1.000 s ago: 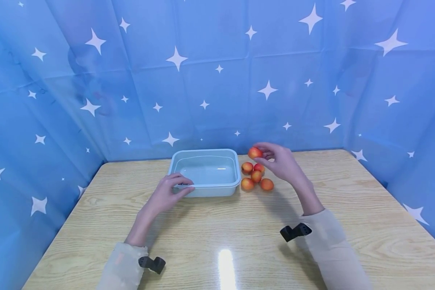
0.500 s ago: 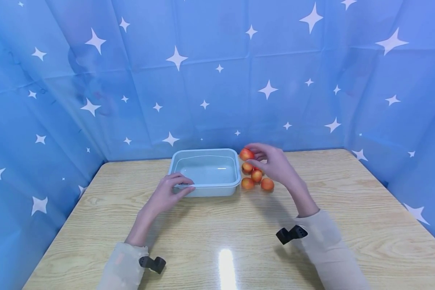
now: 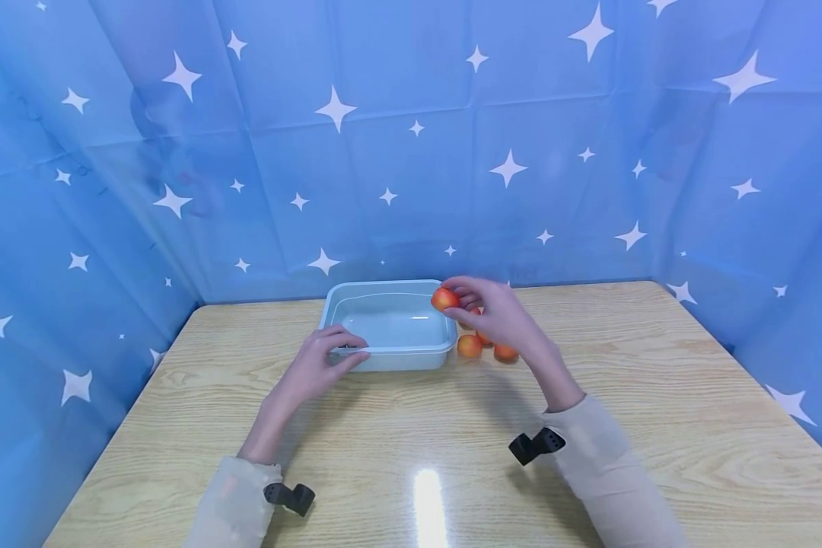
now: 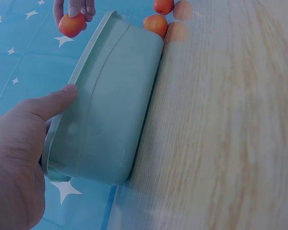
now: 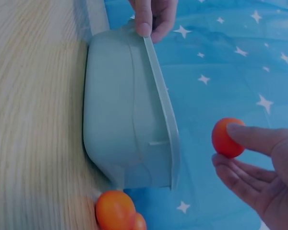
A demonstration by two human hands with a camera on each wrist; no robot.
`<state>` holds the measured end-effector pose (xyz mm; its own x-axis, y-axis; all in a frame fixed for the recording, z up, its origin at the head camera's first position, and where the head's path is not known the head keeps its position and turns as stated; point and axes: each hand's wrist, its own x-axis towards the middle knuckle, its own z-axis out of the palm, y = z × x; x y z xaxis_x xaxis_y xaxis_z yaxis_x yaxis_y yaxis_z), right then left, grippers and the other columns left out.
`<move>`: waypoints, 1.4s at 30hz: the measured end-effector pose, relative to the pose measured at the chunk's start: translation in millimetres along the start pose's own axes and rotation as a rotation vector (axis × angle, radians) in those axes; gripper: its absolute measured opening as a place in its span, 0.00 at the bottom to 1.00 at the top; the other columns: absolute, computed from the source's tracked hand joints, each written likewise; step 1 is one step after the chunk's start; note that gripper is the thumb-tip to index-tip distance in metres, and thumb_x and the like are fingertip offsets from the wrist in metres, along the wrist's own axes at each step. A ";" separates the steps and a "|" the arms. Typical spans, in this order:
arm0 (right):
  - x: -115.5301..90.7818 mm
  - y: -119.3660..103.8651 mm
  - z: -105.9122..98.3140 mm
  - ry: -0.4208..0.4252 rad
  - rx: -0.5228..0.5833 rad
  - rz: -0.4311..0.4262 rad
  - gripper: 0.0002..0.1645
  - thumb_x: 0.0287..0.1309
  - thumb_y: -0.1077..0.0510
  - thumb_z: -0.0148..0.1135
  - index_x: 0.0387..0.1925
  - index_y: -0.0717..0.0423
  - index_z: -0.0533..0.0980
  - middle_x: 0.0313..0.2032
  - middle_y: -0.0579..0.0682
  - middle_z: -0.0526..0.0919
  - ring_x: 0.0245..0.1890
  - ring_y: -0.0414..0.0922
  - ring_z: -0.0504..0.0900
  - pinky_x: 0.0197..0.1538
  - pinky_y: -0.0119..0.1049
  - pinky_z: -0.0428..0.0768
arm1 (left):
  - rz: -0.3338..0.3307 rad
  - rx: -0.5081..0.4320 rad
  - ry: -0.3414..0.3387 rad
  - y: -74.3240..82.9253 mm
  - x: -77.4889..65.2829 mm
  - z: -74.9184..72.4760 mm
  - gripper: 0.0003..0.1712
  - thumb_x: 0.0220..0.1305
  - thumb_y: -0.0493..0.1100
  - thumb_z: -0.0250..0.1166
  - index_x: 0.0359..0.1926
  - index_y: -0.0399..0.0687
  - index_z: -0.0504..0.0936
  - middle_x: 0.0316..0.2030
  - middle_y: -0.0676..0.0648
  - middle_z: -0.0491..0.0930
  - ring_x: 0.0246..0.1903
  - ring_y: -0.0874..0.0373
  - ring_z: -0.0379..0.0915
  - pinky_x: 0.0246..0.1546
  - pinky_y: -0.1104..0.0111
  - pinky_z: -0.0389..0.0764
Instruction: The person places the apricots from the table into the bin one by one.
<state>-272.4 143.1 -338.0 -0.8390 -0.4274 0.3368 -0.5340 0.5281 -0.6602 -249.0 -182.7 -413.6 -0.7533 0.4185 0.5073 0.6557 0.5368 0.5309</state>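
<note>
A light blue-green plastic tub [image 3: 407,361] stands at the back of the table. My left hand [image 3: 315,364] pinches its front rim near the left corner, the thumb outside as the left wrist view shows. Between thumb and fingertips my right hand [image 3: 496,310] holds a small round red-orange fruit [image 3: 444,299], raised over the tub's right rim. In the right wrist view that fruit [image 5: 227,138] is clear of the tub wall. On the table against the tub's right side lie several similar fruits [image 3: 469,347], partly hidden under the right hand.
The wooden table [image 3: 377,449] reaches back to a blue curtain [image 3: 411,167] with white stars, close behind the tub. Each sleeve carries a black wrist camera [image 3: 536,445]. A bright light reflection lies on the tabletop in front.
My right hand has carried the fruit leftward, from above the loose fruits to over the tub's right rim. The left hand and the tub have stayed in place.
</note>
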 end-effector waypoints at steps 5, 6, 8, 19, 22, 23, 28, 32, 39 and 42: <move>3.0 -2.0 8.0 -0.014 -0.010 -0.032 0.25 0.61 0.61 0.71 0.59 0.58 0.78 0.51 0.55 0.84 0.43 0.50 0.86 0.49 0.45 0.83 | 0.002 -0.006 0.000 0.3 1.0 -0.2 0.08 0.62 0.41 0.74 0.42 0.47 0.89 0.37 0.56 0.83 0.41 0.58 0.79 0.47 0.58 0.77; 3.4 -2.4 9.6 -0.021 -0.013 -0.037 0.25 0.61 0.60 0.72 0.59 0.58 0.79 0.50 0.55 0.84 0.43 0.50 0.86 0.49 0.44 0.83 | 0.003 -0.007 0.000 0.5 1.0 -0.2 0.08 0.62 0.41 0.74 0.42 0.47 0.89 0.37 0.56 0.83 0.41 0.58 0.79 0.47 0.58 0.77; 3.5 -3.3 13.0 -0.035 -0.016 -0.044 0.25 0.61 0.60 0.72 0.59 0.58 0.78 0.50 0.55 0.84 0.43 0.49 0.86 0.48 0.44 0.83 | 0.001 -0.008 0.000 0.6 0.8 -0.2 0.08 0.62 0.41 0.74 0.42 0.47 0.89 0.37 0.56 0.83 0.41 0.58 0.79 0.47 0.58 0.77; 7.8 -5.8 31.4 -0.070 -0.046 -0.141 0.24 0.60 0.63 0.72 0.57 0.63 0.78 0.46 0.58 0.85 0.39 0.49 0.87 0.46 0.41 0.84 | 0.011 -0.006 0.012 -0.3 -0.6 0.2 0.08 0.61 0.41 0.74 0.41 0.47 0.89 0.36 0.57 0.83 0.40 0.59 0.79 0.45 0.59 0.78; 8.1 -7.3 34.2 -0.077 -0.045 -0.147 0.25 0.60 0.63 0.72 0.58 0.63 0.78 0.47 0.58 0.85 0.39 0.49 0.87 0.46 0.41 0.84 | 0.009 -0.008 0.010 -0.7 -0.7 0.4 0.07 0.61 0.41 0.74 0.41 0.49 0.89 0.36 0.57 0.83 0.40 0.59 0.79 0.45 0.59 0.78; 8.1 -7.6 34.9 -0.079 -0.048 -0.148 0.25 0.60 0.63 0.72 0.58 0.63 0.78 0.47 0.58 0.85 0.39 0.49 0.87 0.46 0.41 0.84 | 0.010 -0.008 0.010 -0.8 -0.7 0.5 0.07 0.61 0.41 0.74 0.41 0.49 0.89 0.36 0.58 0.83 0.40 0.59 0.79 0.45 0.59 0.78; 6.3 -9.0 36.3 -0.076 -0.046 -0.134 0.26 0.60 0.63 0.72 0.59 0.63 0.77 0.45 0.59 0.85 0.39 0.50 0.86 0.46 0.44 0.84 | 0.015 -0.004 0.013 -0.8 -0.7 0.9 0.07 0.61 0.41 0.74 0.41 0.50 0.89 0.35 0.58 0.83 0.40 0.59 0.79 0.45 0.59 0.78; 4.3 -8.9 36.4 -0.075 -0.034 -0.118 0.27 0.60 0.63 0.71 0.61 0.63 0.77 0.45 0.58 0.84 0.39 0.50 0.86 0.47 0.47 0.83 | 0.014 0.002 0.015 -0.6 -0.9 1.4 0.07 0.61 0.41 0.75 0.41 0.48 0.89 0.36 0.57 0.83 0.40 0.59 0.79 0.45 0.59 0.78; 2.4 -6.0 35.7 -0.063 -0.031 -0.125 0.26 0.62 0.62 0.70 0.61 0.62 0.77 0.45 0.57 0.83 0.40 0.49 0.85 0.47 0.47 0.83 | 0.000 0.009 0.013 0.7 -1.1 1.1 0.08 0.61 0.41 0.75 0.42 0.49 0.89 0.36 0.57 0.83 0.41 0.58 0.78 0.46 0.58 0.77; 1.5 -5.6 34.6 -0.055 -0.023 -0.128 0.25 0.62 0.62 0.70 0.61 0.62 0.77 0.45 0.57 0.83 0.40 0.49 0.86 0.47 0.47 0.83 | 0.001 0.008 0.016 0.6 -1.0 1.2 0.08 0.61 0.41 0.75 0.42 0.49 0.89 0.36 0.57 0.83 0.40 0.58 0.77 0.45 0.58 0.76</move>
<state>-267.0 114.1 -357.0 -0.7575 -0.5314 0.3793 -0.6388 0.4833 -0.5986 -247.9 -181.9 -414.6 -0.7516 0.4074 0.5187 0.6561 0.5425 0.5246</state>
